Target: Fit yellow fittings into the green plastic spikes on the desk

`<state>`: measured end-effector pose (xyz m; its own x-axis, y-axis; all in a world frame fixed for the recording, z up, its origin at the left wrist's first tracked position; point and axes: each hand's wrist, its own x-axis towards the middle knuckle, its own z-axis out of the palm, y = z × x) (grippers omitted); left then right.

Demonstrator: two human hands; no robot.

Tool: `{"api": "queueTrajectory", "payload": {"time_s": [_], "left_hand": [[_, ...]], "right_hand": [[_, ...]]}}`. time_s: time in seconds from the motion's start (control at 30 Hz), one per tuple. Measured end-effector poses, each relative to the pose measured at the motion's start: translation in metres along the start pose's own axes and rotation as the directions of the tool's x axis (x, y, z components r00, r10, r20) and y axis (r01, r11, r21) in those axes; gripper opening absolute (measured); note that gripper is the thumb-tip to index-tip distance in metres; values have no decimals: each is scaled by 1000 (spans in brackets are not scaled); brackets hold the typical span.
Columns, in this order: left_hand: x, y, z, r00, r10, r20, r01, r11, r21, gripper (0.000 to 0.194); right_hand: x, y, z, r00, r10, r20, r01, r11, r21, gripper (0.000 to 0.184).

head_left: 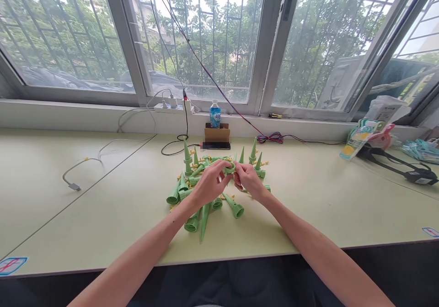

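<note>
Head: hands (214,179) (248,178) hold green piece (230,169) inside table edge (240,257).

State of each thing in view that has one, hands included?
Left hand: closed on held piece
Right hand: closed on held piece
Held piece: off the table
Green cones: some upright, others lying
Bottle: upright
Power strip: plugs in
White cable: near end loose
Red-black cable: partly coiled

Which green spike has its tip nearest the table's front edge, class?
The spike right of the frontmost open-ended cone: its tip points towards that edge, where neighbouring cones show open mouths.
</note>
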<state>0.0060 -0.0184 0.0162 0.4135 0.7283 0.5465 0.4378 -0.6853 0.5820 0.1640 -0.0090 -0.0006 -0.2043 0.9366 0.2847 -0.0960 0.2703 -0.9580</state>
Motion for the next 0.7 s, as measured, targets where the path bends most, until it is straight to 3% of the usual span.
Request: {"api": "queueTrajectory", "payload": {"time_s": [0.17, 0.37, 0.53, 0.7], "left_hand": [[0, 6, 0, 995, -96, -18, 94, 989, -116, 38], [5, 0, -4, 960, -262, -98, 223, 929, -296, 40], [6, -1, -6, 924, -347, 162, 383, 841, -383, 66], [7, 3, -7, 894, -376, 244, 448, 759, -472, 57]], "right_hand": [[1, 1, -1, 997, -78, -30, 77, 997, -28, 52], [1, 2, -1, 986, -160, -49, 154, 982, -107, 52], [-1, 1, -2, 984, -180, -6, 177, 970, -168, 50], [-1, 1, -3, 987, -162, 18, 162, 970, -181, 48]]}}
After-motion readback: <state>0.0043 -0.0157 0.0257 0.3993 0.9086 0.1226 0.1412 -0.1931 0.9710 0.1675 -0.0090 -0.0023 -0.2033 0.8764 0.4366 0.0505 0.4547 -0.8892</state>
